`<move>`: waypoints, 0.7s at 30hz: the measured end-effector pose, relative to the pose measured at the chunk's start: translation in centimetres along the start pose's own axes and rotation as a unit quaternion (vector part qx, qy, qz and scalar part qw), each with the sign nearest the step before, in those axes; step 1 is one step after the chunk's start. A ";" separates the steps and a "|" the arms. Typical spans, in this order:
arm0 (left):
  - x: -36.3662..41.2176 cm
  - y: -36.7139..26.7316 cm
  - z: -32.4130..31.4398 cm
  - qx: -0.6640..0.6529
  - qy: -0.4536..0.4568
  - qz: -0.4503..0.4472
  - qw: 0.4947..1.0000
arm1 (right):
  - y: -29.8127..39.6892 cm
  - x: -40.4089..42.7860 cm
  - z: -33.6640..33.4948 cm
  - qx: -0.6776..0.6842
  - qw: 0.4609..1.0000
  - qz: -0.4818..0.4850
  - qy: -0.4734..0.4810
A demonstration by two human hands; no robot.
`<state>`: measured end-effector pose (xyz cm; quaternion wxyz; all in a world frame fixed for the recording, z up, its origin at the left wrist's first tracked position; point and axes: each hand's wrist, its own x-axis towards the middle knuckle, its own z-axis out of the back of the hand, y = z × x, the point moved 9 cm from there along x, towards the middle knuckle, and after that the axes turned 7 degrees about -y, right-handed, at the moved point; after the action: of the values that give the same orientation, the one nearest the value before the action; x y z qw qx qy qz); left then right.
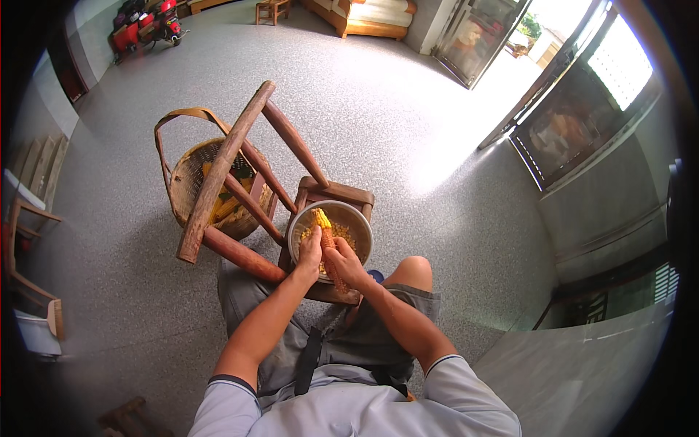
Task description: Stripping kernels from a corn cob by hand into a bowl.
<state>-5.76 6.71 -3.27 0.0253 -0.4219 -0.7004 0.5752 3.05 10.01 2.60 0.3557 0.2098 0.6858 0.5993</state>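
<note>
Over a metal bowl (367,232), both hands grip one corn cob (330,243). Yellow kernels cover its far end, while the reddish-brown lower length is stripped bare. My left hand (310,252) holds the cob's left side, its thumb near the edge of the remaining kernels. Around the bare part from the right is my right hand (345,262). Loose corn kernels (343,234) lie inside the bowl, partly hidden by the hands. The bowl rests on the seat of a wooden chair (365,198), between my knees.
Left of the chair's wooden backrest (226,169) stands a woven basket (183,183) holding several yellow corn cobs (225,209). A broom (56,318) and dustpan (38,334) are at the far left. A red motor scooter (158,24) is parked at the back; an open door (480,38) is at upper right.
</note>
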 end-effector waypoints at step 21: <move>-0.7 -0.4 -0.2 -0.019 -0.010 -0.002 1.000 | -0.6 0.2 -0.1 0.056 0.998 -0.032 0.021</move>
<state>-5.43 6.50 -2.58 0.0113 -0.4148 -0.7126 0.5657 2.98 9.99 1.96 0.3477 0.1941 0.7322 0.5525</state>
